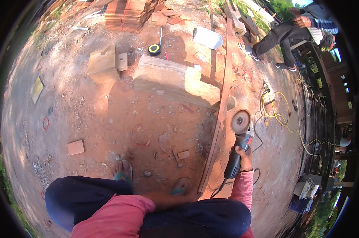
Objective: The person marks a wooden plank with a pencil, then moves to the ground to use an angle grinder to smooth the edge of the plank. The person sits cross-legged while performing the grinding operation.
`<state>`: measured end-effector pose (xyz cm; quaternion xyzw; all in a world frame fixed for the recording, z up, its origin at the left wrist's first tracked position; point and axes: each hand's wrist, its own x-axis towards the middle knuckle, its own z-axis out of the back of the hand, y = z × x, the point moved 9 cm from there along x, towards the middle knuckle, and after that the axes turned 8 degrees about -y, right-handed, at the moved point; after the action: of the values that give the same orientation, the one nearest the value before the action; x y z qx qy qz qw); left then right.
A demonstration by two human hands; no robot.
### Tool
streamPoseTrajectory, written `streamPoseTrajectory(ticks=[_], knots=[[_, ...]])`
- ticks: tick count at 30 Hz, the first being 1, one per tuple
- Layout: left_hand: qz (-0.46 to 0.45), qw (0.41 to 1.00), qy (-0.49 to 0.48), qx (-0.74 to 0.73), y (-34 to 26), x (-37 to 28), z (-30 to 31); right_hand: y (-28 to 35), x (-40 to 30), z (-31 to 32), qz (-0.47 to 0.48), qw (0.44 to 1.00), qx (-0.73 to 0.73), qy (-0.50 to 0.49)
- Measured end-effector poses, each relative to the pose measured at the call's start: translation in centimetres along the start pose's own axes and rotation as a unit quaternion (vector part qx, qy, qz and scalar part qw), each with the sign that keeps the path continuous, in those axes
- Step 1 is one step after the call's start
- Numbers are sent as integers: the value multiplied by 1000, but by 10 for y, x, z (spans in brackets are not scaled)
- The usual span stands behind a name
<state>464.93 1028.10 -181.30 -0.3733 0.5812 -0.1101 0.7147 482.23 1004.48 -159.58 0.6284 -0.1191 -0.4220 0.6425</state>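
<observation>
An angle grinder (pixel 236 162) is in my right hand (pixel 245 159), its body wrapped by my fingers. Its round disc (pixel 240 121) points away from me, just right of a long wooden batten (pixel 216 141). My left arm reaches across my lap, and my left hand (pixel 193 196) is at the batten's near end; my knee hides part of that hand. Farther off, the batten crosses the end of a thick notched timber block (pixel 167 78). The grinder's black cord (pixel 218 190) hangs from its rear end.
Behind the timber are a squared wood block (pixel 102 67), a tape measure (pixel 154 49), a white block (pixel 207 37) and stacked boards (pixel 126 16). A yellow cable (pixel 282 120) and a socket box (pixel 268 88) lie right. Another person (pixel 282 35) is at the upper right.
</observation>
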Motion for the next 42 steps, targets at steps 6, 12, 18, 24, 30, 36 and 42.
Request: streamPoseTrajectory(ticks=[6, 12, 18, 24, 30, 36, 42], knots=[[-39, 990, -121, -59, -37, 13, 37, 52, -18, 36, 51, 996, 50, -55], [-61, 965, -109, -229, -87, 40, 89, 41, -46, 66, 38, 996, 29, -75], [-44, 999, -18, 10, -39, -10, 40, -12, -80, 73, -12, 999, -18, -36], [-20, 994, 75, 75, -13, -10, 15, -64, -109, 50, -95, 995, -38, 22], [-77, 970, -76, 218, 7, -16, 4, -82, -118, 36, -136, 989, -44, 35], [17, 999, 33, -16, -3, -20, 7, -96, -122, 46, -150, 987, -48, 23], [5, 999, 33, 43, -6, -19, 13, -108, -125, 41, -160, 985, -56, 30]])
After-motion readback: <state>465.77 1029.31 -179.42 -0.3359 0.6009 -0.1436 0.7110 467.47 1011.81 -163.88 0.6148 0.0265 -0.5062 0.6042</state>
